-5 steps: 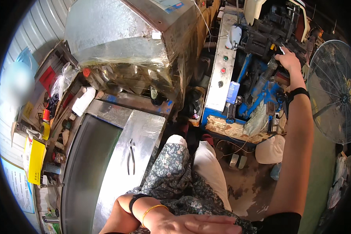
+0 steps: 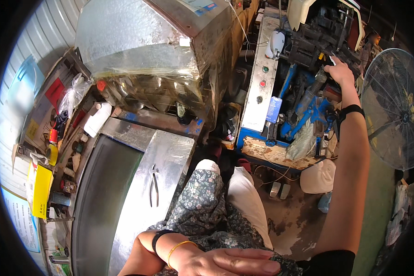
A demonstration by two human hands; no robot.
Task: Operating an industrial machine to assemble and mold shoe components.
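So the whole thing comes down to reach here: the right hand (image 2: pixel 339 72) is stretched way out, up and to the right, arm almost straight, landing on the dark machine head (image 2: pixel 324 37) that sits above the blue frame (image 2: pixel 303 115). The fingers curl over a part on top of that machinery, with something small and pale just at the fingertips, but I can't tell whether they're actually gripping it or just resting there, it's too small and dark. The left hand (image 2: pixel 230 261) is nowhere near. It lies flat, fingers together and pointing right, on the flowery fabric (image 2: pixel 202 202) over the lap at the bottom edge, holding nothing. So the machine lies well ahead and to the right, and only the right arm is anywhere close to it. The grey control panel (image 2: pixel 261 78) with its green and red buttons stands upright just left of the blue frame, between the two hands but much closer to the right one. A pair of pliers (image 2: pixel 154 184) lies on the steel table (image 2: pixel 170 152) to the left, untouched, long axis running away from the person.
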